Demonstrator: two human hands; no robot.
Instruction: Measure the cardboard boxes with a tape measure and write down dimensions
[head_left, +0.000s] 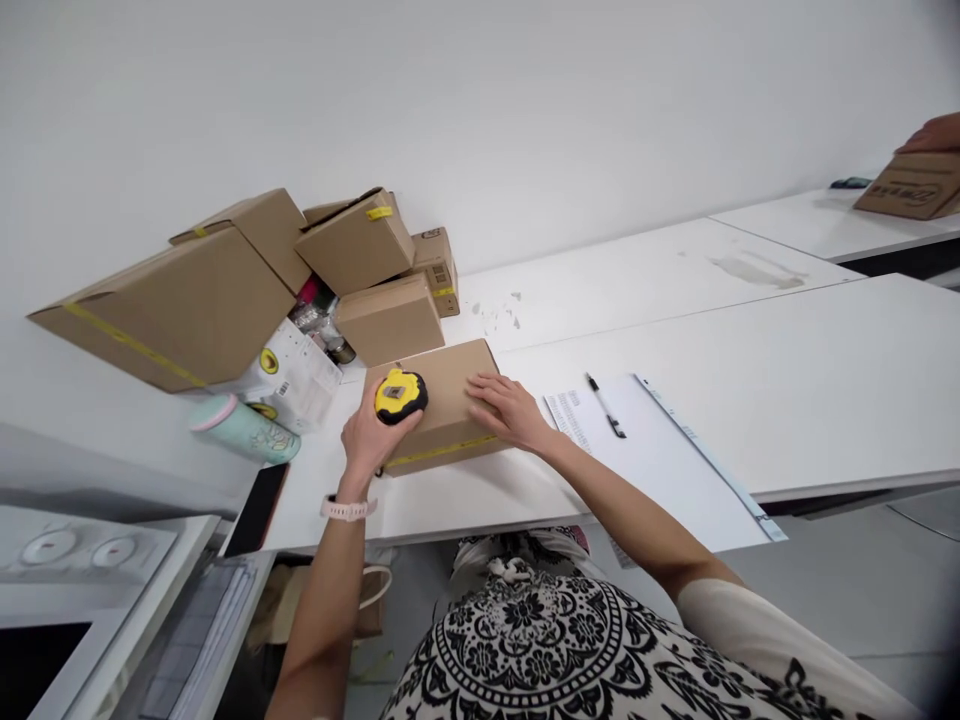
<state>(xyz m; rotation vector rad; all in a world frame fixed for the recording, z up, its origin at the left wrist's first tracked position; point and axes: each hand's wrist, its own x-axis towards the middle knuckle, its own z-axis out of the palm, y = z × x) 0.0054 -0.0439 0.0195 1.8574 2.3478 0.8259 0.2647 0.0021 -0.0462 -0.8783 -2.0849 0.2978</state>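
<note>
A small brown cardboard box lies on the white table in front of me. My left hand is closed around a yellow and black tape measure, held against the box's left end. A yellow tape strip runs along the box's near side. My right hand rests flat on the box's top right, fingers spread.
A pile of cardboard boxes stands at the back left with a white roll and a mint bottle. A dark phone lies near the edge. Paper sheets with a pen lie to the right. Another person's hand holds a box at far right.
</note>
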